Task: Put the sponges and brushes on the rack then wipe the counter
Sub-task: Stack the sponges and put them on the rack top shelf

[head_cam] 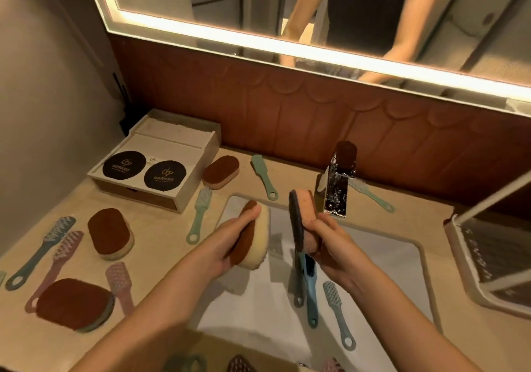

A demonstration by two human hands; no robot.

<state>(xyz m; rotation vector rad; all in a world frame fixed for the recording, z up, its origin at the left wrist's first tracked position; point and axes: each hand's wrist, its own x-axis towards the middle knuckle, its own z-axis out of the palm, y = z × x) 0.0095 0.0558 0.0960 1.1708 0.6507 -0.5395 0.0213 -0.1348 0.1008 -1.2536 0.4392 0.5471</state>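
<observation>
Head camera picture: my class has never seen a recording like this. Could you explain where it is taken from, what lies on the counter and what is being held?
No machine: a person wears one camera on the head, looking down at their bare hands above a white sink. The left hand grips a yellow oval sponge with a brown scouring face. The right hand holds a pink sponge with a dark scouring face upright, with a blue plastic brush hanging beneath it. On the beige counter lie more brown-topped sponges, pastel brushes and a wooden box. The white-framed mesh rack stands at the right.
</observation>
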